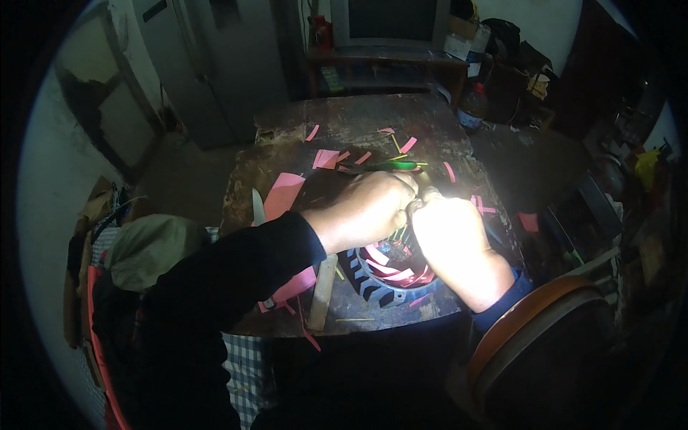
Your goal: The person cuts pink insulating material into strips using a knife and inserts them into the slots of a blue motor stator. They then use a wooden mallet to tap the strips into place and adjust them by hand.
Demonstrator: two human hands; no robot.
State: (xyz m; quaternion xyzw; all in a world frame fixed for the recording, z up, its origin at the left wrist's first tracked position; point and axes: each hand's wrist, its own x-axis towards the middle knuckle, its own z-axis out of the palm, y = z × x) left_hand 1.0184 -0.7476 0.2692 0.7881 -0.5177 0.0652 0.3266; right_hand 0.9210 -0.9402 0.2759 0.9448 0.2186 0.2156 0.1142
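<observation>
A round dark stator-like metal ring (395,295) with a ribbed outer edge rests near the table's front edge. Pink strips (390,273) line its inside, and thin wires show in its middle. Above its far side my left hand (369,206) and my right hand (453,240) meet, both with fingers closed. Whatever they pinch is hidden by the fingers and by glare on the right hand. Just beyond the left hand lies a tool with a green handle (398,165).
Pink sheet pieces (284,193) and small strips (408,145) are scattered over the worn wooden table (344,115). A wooden stick (323,292) lies left of the ring, and a pale blade (258,206) farther left. An orange-rimmed round object (530,304) stands at the right.
</observation>
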